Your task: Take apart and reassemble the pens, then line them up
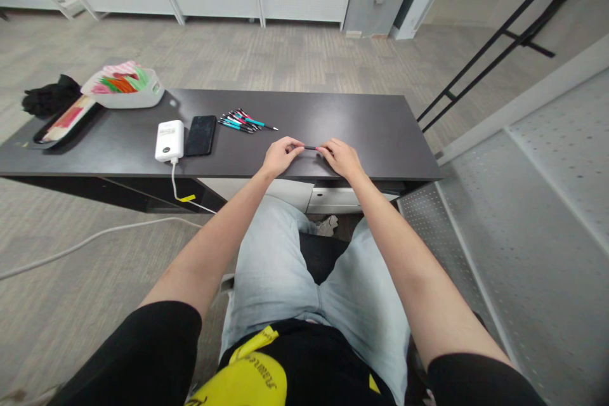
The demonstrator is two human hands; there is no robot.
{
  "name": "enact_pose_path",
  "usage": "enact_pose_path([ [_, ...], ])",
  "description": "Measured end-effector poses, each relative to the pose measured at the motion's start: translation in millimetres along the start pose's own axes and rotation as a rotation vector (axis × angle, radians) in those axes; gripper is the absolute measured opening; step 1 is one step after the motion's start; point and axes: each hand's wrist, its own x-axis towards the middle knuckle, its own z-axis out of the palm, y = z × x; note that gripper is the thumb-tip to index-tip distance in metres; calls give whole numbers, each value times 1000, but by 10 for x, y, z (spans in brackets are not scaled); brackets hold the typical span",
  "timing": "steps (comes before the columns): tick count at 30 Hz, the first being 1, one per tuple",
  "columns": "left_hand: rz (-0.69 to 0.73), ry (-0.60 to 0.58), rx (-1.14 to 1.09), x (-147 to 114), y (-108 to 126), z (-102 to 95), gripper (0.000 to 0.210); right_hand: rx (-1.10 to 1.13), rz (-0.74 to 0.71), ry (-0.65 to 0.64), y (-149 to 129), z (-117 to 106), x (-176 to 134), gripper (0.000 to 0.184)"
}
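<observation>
My left hand and my right hand pinch the two ends of a thin dark pen, held level just above the dark tabletop. Only its short middle part shows; fingers cover both ends. To the left of my left hand lies a loose pile of pens with blue, red and black barrels. One blue pen points out of the pile toward my hands.
Left of the pens lie a black phone and a white power bank with a white cable hanging over the front edge. Further left are a white basket of colourful items, a black tray and black cloth.
</observation>
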Motion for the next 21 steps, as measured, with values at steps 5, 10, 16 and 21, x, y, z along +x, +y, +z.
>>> enact_pose_path([
  [5, -11, -13, 38, 5, -9, -6, 8, 12, -26, 3, 12, 8, 7, 26],
  [10, -12, -8, 47, 3, -21, 6, 10, 1, -30, 5, 15, 12, 16, 30],
  [16, -21, -12, 61, -2, -29, 8, 12, -6, -67, 1, 18, 6, 22, 29],
  [21, -9, -31, 66, -10, 18, 2, 12, -17, -67, 12, 29, 24, 33, 34],
])
